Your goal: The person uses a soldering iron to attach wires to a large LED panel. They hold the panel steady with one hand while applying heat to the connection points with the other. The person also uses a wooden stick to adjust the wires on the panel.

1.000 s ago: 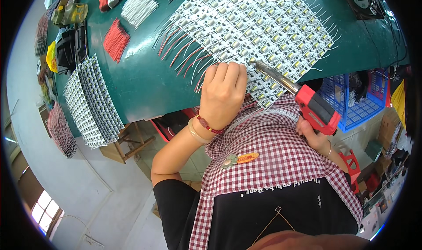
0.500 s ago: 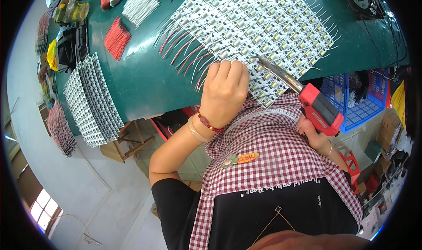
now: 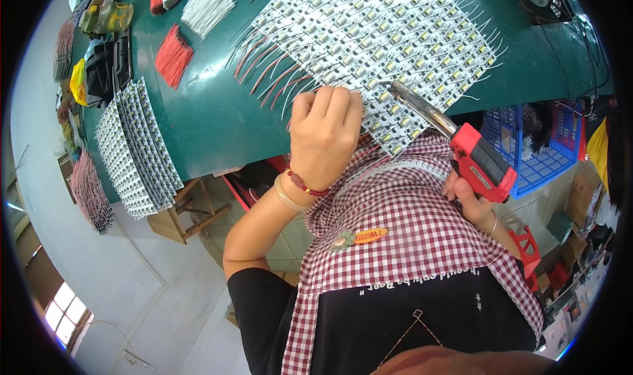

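Over the near edge of the green table [image 3: 217, 121] lies the big panel of small white circuit boards [image 3: 369, 42], and that panel is the landmark for everything here. The left hand [image 3: 324, 137] sits curled at the panel's near edge, fingers folded down and pressed together onto the boards there, among the red and white wire leads [image 3: 273, 78] that fan out from the panel's left side; whether it pinches a single lead underneath, the view does not show. The right hand [image 3: 471, 200] is wrapped tight around the grip of a red soldering gun [image 3: 480, 160], held off the table's near edge, to the right of the panel and nearer the person's checked apron [image 3: 409, 243]. The gun's long metal barrel [image 3: 419, 104] slants up and to the left from the red body, and its tip comes down on the panel's near edge just beside the left hand's knuckles, so the tool's long axis points straight at the spot under those fingers. Of the two hands, the left is the one on the boards; the right reaches them only through the barrel. Farther left of the panel lie a red wire bundle [image 3: 173, 55] and a second strip panel [image 3: 135, 147], both well apart from the hands.
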A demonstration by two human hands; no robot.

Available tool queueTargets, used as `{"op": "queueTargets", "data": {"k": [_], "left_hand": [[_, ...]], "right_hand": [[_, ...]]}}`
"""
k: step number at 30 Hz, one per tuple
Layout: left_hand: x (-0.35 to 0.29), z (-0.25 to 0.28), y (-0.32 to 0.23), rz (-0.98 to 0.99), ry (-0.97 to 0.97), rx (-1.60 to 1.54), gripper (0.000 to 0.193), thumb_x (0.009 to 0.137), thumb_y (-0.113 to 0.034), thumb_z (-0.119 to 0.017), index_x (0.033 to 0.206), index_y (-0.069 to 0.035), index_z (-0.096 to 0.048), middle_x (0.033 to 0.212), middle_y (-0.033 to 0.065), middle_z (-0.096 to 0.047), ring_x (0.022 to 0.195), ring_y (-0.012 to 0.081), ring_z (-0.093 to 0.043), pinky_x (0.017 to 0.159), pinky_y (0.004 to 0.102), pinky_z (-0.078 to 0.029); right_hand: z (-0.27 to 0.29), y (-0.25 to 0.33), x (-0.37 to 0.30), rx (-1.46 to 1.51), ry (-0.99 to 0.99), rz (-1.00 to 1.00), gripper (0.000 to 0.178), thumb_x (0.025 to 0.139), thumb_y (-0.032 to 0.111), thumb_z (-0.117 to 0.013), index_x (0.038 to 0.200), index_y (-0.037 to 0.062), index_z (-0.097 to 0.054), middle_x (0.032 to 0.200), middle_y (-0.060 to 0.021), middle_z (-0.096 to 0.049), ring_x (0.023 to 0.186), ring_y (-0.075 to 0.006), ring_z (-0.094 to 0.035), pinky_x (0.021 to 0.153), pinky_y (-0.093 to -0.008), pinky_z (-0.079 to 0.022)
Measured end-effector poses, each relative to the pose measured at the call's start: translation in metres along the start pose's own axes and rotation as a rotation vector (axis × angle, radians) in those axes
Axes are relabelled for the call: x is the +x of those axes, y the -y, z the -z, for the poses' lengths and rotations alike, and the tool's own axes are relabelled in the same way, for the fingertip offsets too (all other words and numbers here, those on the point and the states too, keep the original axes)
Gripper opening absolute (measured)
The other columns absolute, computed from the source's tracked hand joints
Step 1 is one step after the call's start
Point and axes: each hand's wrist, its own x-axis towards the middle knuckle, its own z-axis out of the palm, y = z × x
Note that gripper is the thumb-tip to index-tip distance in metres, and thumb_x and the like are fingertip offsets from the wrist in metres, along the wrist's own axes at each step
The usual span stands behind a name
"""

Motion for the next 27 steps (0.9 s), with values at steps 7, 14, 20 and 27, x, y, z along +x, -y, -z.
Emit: {"op": "queueTargets", "data": {"k": [7,14,20,27], "left_hand": [[-0.002,0.0,-0.006,-0.023,-0.142,-0.108,0.021,0.069,-0.003,-0.064,0.089,-0.005,-0.067,0.075,0.0027,-0.05,0.073,0.0193,-0.054,0.065,0.0334,-0.039],[-0.007,-0.014,-0.008,0.01,-0.061,-0.191,0.021,0.07,-0.001,-0.064,0.09,-0.003,-0.066,0.073,0.0042,-0.047,0.069,0.0202,-0.05,0.062,0.0334,-0.038],[-0.009,-0.016,-0.007,0.009,-0.062,-0.197,0.021,0.07,0.001,-0.064,0.091,-0.002,-0.065,0.074,0.005,-0.047,0.069,0.0209,-0.049,0.062,0.0339,-0.038],[-0.005,-0.014,-0.008,0.009,-0.045,-0.201,0.021,0.07,0.002,-0.064,0.091,-0.001,-0.065,0.073,0.0055,-0.046,0.069,0.021,-0.049,0.062,0.0337,-0.038]], "right_hand": [[0.002,-0.002,-0.002,-0.016,0.023,0.006,0.032,0.097,0.023,-0.053,0.112,-0.0049,-0.05,0.071,-0.0072,-0.054,0.06,-0.0138,-0.052,0.061,-0.0292,-0.047],[0.008,-0.018,-0.012,-0.089,0.012,-0.051,0.009,0.087,0.005,-0.061,0.094,0.0003,-0.062,0.079,-0.005,-0.062,0.07,-0.0138,-0.059,0.063,-0.0289,-0.047],[0.007,-0.019,-0.009,-0.187,0.003,0.027,0.007,0.085,0.005,-0.063,0.092,0.0015,-0.063,0.077,-0.0049,-0.063,0.067,-0.0141,-0.06,0.06,-0.0299,-0.048],[0.002,-0.021,-0.011,-0.122,-0.023,0.05,0.005,0.086,0.003,-0.061,0.089,-0.0002,-0.063,0.075,-0.0055,-0.063,0.065,-0.0141,-0.059,0.058,-0.0295,-0.047]]}}
